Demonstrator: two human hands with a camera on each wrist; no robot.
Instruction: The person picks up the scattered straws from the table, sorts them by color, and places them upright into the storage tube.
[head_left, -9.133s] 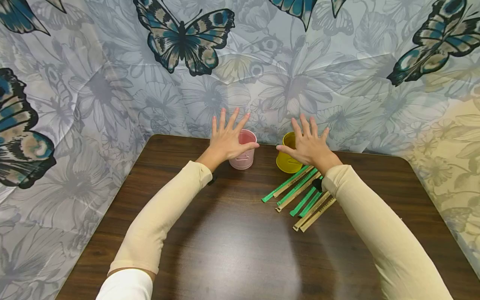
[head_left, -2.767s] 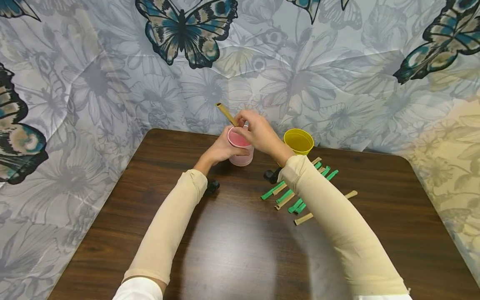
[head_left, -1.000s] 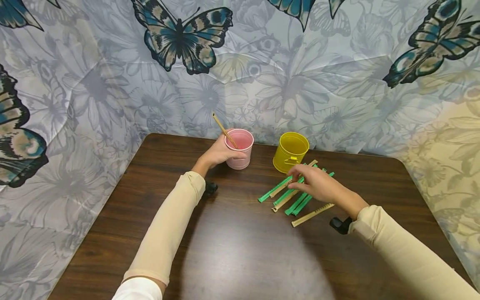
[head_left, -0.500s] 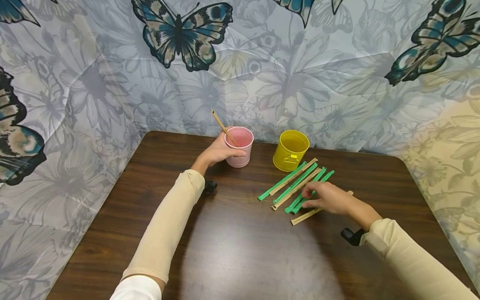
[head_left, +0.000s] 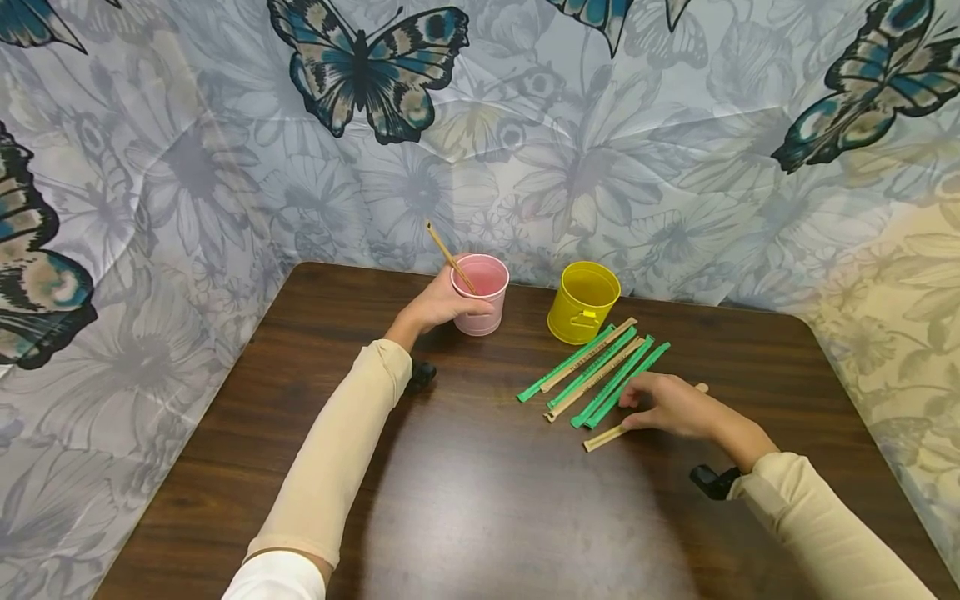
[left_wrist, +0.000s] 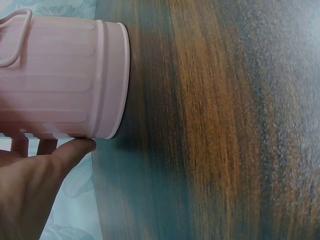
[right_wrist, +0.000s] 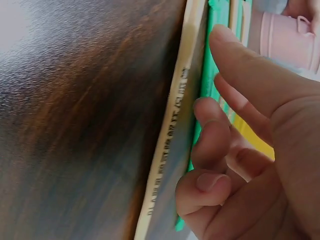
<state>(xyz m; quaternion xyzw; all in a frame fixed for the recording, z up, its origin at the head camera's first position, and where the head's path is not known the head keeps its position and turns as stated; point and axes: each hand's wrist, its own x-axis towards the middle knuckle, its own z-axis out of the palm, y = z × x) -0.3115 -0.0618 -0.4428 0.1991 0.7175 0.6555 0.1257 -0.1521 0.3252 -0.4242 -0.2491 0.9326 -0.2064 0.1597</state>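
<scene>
My left hand [head_left: 435, 308] grips the small pink bucket [head_left: 491, 315], thumb in front and fingers behind it. One tan stick packet [head_left: 444, 250] leans out over that bucket's left rim. My right hand [head_left: 675, 406], its fingers loosely bent, is over a lone tan stick packet [head_left: 602, 439] lying at the near side of the row. In the right wrist view, the lettered tan packet [right_wrist: 167, 127] lies beside the fingers, with a gap between thumb and forefinger. Green stick packets [head_left: 551, 375] and tan ones [head_left: 566, 369] lie side by side just left of this hand.
A yellow bucket [head_left: 572, 325] with a small handle stands right of the pink one, just behind the packets. The dark wooden table [head_left: 480, 500] reaches back to a butterfly-print cloth [head_left: 600, 167]. Black wrist cameras [head_left: 712, 482] sit under the cuffs.
Earlier, my right hand put a tan packet into the pink bucket and let go. It has since moved right and nearer, to the lone tan packet. My left hand still holds the bucket.
</scene>
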